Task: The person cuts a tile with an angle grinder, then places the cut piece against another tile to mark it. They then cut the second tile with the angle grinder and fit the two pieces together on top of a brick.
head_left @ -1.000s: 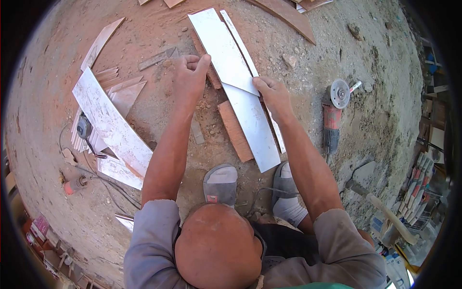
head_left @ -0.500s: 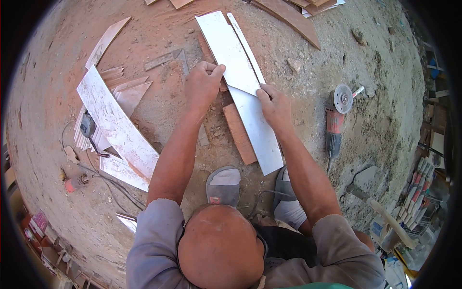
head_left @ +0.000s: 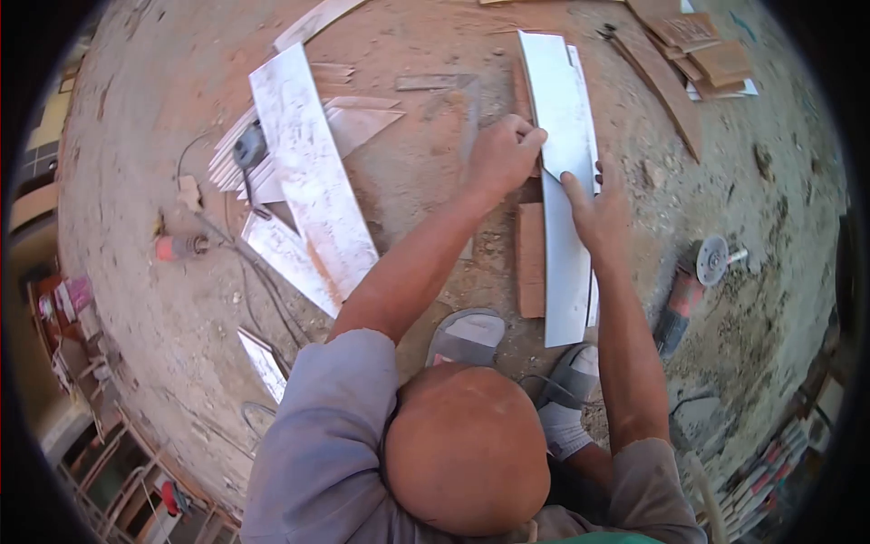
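Note:
Two long white tile strips lie end over end in front of me: the upper tile strip (head_left: 551, 95) overlaps the lower tile strip (head_left: 567, 263) along a slanted edge. My left hand (head_left: 506, 154) is closed, thumb and finger pinching the left edge near that overlap. On the opposite side, my right hand (head_left: 600, 207) has its thumb on the lower strip's face and its fingers around the right edge. A narrow white piece shows along the right side beneath them. A reddish brick (head_left: 531, 258) sits under the strips' left side.
An angle grinder (head_left: 686, 295) lies on the dirt to the right. Leftward, a large white tile plank (head_left: 313, 159) rests across stacked tile pieces (head_left: 362, 127), near a second power tool (head_left: 179, 247) and cables. A metal square (head_left: 430, 82) and brown offcuts (head_left: 720, 62) lie farther away.
The view has turned, so the scene sits farther right and the strips look more upright. My right thumb has shifted onto the lower strip's face; my left hand keeps its pinch.

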A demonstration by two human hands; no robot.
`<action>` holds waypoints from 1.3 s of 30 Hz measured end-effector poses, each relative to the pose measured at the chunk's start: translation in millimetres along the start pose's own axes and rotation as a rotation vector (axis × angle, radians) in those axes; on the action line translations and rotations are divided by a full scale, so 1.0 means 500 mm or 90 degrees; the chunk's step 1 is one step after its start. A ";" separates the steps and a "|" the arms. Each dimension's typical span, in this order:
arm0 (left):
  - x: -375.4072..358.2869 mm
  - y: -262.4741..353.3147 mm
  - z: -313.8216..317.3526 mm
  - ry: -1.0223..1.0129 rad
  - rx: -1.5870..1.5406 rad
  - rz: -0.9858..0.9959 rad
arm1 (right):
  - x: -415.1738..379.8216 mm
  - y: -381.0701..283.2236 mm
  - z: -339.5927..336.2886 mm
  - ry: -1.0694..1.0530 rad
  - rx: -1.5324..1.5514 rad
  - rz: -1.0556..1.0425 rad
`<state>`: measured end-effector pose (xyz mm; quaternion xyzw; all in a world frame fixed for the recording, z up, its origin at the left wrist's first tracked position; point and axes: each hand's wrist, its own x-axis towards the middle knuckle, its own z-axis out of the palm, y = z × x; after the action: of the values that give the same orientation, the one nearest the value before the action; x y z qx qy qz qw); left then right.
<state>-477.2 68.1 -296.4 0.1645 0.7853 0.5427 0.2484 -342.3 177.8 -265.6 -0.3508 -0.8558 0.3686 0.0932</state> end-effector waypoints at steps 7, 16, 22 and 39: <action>-0.115 0.009 -0.123 0.039 0.089 -0.038 | 0.088 -0.078 0.056 -0.007 -0.204 -0.058; -0.403 -0.009 -0.294 0.215 0.116 -0.161 | 0.127 -0.050 0.018 -0.069 -0.285 -0.171; -0.547 -0.017 -0.311 0.300 -0.028 -0.200 | -0.031 -0.150 -0.021 -0.023 -0.286 -0.209; -0.881 -0.324 -0.550 0.687 0.248 -0.171 | -0.397 -0.246 0.151 -0.403 -0.063 -0.409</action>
<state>-269.4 -434.5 -275.4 -0.1934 0.8998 0.3593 -0.1543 -293.2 -57.0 -214.1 0.0584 -0.9244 0.3683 -0.0801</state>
